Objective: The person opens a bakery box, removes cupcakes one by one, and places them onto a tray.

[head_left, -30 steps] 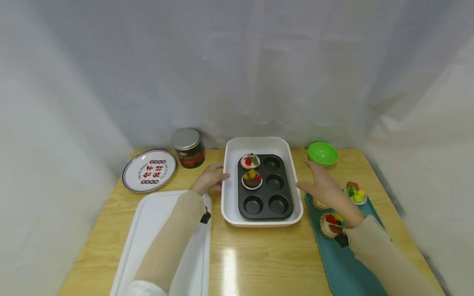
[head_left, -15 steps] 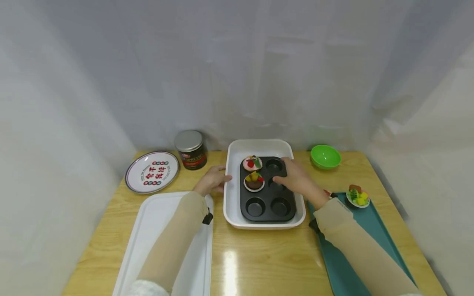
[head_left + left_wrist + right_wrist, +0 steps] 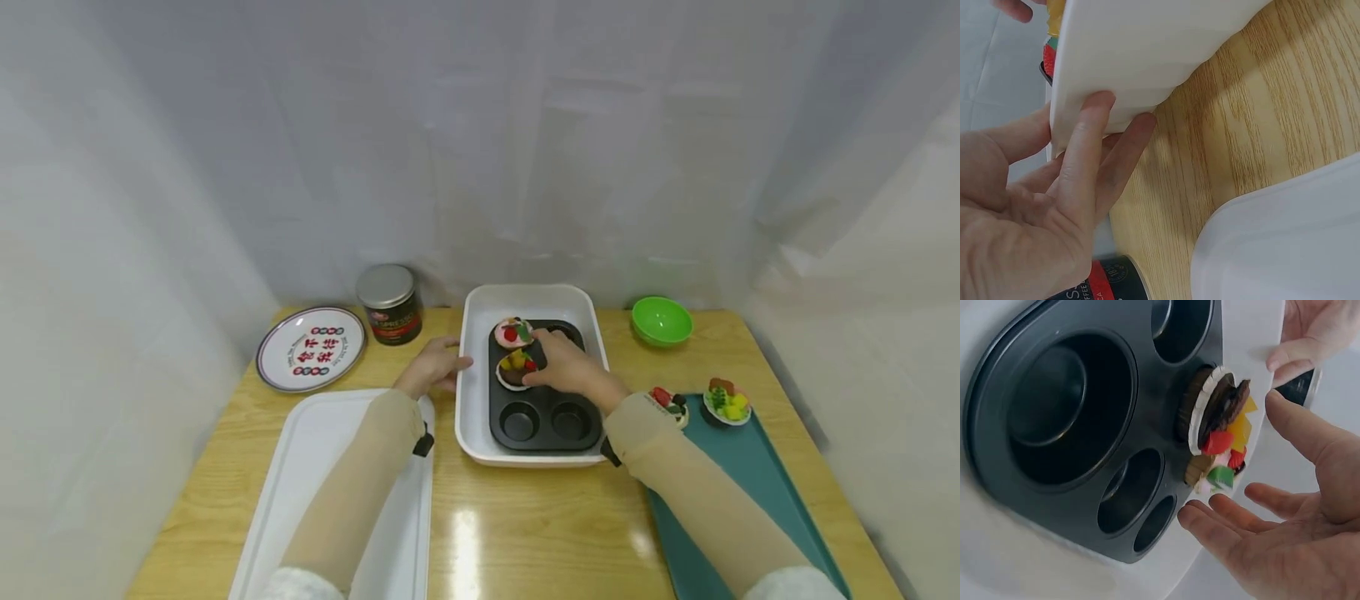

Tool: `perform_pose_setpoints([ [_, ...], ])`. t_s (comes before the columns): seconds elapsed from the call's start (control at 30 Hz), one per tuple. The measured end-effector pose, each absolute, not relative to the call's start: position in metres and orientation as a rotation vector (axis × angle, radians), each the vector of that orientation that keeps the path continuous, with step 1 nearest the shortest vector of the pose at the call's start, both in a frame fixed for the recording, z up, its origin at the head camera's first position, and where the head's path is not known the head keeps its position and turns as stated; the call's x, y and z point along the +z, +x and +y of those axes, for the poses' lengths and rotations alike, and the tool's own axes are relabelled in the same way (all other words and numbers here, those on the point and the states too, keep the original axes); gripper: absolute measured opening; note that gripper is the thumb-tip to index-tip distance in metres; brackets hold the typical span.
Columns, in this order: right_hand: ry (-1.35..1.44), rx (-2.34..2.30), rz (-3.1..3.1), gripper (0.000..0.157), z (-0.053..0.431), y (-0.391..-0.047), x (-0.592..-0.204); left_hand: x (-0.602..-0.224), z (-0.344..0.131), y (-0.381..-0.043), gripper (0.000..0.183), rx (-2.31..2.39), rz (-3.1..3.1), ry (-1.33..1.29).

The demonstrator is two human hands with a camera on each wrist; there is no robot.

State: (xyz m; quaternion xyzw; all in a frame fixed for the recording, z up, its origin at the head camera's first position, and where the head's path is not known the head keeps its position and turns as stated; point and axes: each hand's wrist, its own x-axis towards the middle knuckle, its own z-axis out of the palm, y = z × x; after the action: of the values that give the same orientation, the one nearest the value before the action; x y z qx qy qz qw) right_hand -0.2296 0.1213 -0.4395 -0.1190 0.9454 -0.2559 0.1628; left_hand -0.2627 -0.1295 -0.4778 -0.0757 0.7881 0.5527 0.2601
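A black muffin tin (image 3: 545, 423) lies in a white rectangular tub (image 3: 471, 425). Two toy tarts sit in its left-hand cups: one pink with a strawberry (image 3: 513, 333), one chocolate-brown with yellow and red fruit (image 3: 1213, 419). My left hand (image 3: 433, 367) grips the tub's left wall; the left wrist view shows fingers on the outer side and the thumb at the rim. Above the tin, my right hand (image 3: 564, 367) reaches to the two tarts. Its thumb and fingers are spread around them, apart from them in the right wrist view (image 3: 1310, 494).
A white tray (image 3: 352, 500) lies left, with a printed plate (image 3: 288, 367) and coffee can (image 3: 392, 310) behind. At right, a teal tray (image 3: 738, 492) carries a strawberry tart (image 3: 669, 404) and a yellow-green fruit tart (image 3: 726, 403). A green bowl (image 3: 662, 322) stands behind.
My right hand has moved left from above the teal tray to the tarts in the muffin tin. The left hand keeps its grip on the tub. The head view has shifted slightly.
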Motion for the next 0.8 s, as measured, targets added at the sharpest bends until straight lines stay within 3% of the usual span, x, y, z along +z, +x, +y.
perform_pose_setpoints([
  [0.4,-0.425,-0.635,2.713,0.088,0.100,-0.239,-0.454,-0.479,-0.127,-0.262,0.061,1.491,2.144,-0.183],
  [0.8,-0.495,-0.617,2.746,0.067,0.089,-0.243,-0.456,-0.477,-0.128,-0.262,0.062,1.492,2.148,-0.208],
])
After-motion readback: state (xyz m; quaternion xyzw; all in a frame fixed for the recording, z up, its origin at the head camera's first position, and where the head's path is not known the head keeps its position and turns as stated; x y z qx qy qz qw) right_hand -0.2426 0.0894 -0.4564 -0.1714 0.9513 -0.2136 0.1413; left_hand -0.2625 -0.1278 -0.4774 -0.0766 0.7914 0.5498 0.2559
